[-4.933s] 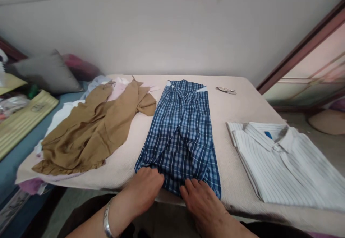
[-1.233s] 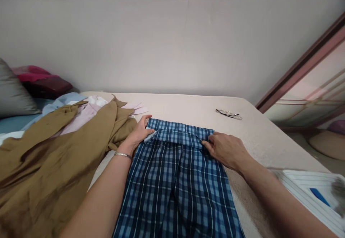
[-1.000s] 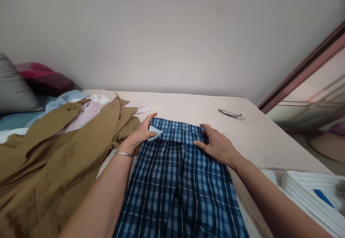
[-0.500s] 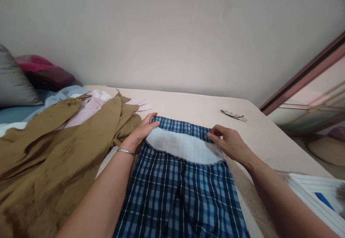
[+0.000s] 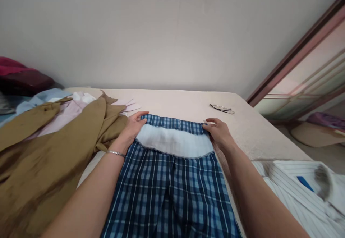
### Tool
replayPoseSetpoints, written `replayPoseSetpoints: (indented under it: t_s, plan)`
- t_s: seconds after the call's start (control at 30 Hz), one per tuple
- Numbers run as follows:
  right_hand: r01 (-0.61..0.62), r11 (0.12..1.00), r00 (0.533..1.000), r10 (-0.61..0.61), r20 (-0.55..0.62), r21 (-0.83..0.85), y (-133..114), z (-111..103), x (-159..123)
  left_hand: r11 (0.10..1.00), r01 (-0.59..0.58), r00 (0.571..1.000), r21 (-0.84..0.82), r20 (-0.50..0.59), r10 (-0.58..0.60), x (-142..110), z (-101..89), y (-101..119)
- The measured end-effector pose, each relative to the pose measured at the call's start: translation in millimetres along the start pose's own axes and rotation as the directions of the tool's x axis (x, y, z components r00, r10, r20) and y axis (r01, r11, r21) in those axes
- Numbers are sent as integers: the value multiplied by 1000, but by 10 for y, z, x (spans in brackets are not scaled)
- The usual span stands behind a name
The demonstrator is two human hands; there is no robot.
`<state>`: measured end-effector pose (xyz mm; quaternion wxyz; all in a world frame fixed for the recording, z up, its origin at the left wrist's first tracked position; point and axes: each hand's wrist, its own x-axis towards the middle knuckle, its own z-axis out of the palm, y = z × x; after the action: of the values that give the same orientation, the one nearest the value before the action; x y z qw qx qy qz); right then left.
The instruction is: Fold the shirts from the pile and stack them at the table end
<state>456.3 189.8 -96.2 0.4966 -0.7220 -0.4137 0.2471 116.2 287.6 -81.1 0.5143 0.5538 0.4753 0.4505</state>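
Pants (image 5: 145, 180) lie on worktop (image 5: 175, 101), waist toward far edge, striped shirt (image 5: 291, 187) well apart on right. Left hand (image 5: 131, 127) is clamped on left end of waistband (image 5: 169, 123). Right hand (image 5: 220, 134) touches right end; I cannot tell if it pinches. For me, good way is equal, gentle outward pull, keeping waistband straight and pale lining (image 5: 175, 142) without crease.

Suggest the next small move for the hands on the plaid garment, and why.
I'd probably draw the left hand and right hand slightly apart to straighten the plaid band: they are already at its opposite ends, and its top edge slopes down toward the right, with the white panel lying exposed just below.
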Motion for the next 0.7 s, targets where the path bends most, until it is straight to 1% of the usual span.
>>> replayPoseSetpoints:
  t_s: [0.07, 0.13, 0.17, 0.23, 0.3, 0.37, 0.43, 0.5, 0.53, 0.57, 0.6, 0.63, 0.67, 0.7]
  plan:
    - [-33, 990, 999, 32, 12, 140, -12, 27, 2, 999, 2, 1000, -39, -21, -3, 28, 17, -14]
    - [-44, 968, 998, 53, -33, 246, -2, 64, 7, 999, -7, 998, -45, -70, 4, 72, 31, -75]
    - [-34, 966, 997, 51, -61, 256, 14, 84, 12, 999, -17, 996, -27, -90, 15, 98, 34, -119]
    - [-9, 984, 996, 25, -91, 178, 64, 125, 26, 994, -62, 990, 95, -122, 73, 149, 30, -215]
    - [29, 999, 994, -26, -108, 30, 115, 149, 44, 950, -122, 977, 288, -133, 166, 188, 8, -282]
    - [59, 993, 990, -72, -118, -106, 134, 143, 52, 866, -152, 964, 476, -121, 235, 196, -21, -276]
    - [48, 966, 990, -80, -115, -254, 90, 101, 34, 750, -162, 954, 641, -93, 285, 159, -33, -179]
    - [3, 888, 988, -73, -135, -460, -29, 44, -19, 595, -209, 934, 776, -22, 358, 81, -2, -19]
    - [-9, 826, 983, -95, -155, -564, -112, 22, -59, 515, -262, 916, 816, 41, 399, 33, 35, 64]
    - [4, 761, 976, -145, -163, -649, -202, 13, -106, 444, -328, 893, 834, 121, 433, -18, 86, 136]
    - [53, 703, 965, -218, -143, -709, -291, 22, -158, 386, -400, 869, 831, 209, 449, -69, 146, 186]
    - [140, 654, 949, -302, -87, -744, -372, 50, -214, 344, -466, 846, 815, 297, 444, -117, 211, 209]
    - [249, 610, 926, -377, 1, -752, -437, 98, -272, 316, -519, 828, 794, 377, 415, -163, 275, 203]
    - [361, 565, 896, -431, 107, -742, -478, 162, -330, 300, -552, 819, 778, 440, 367, -203, 331, 168]
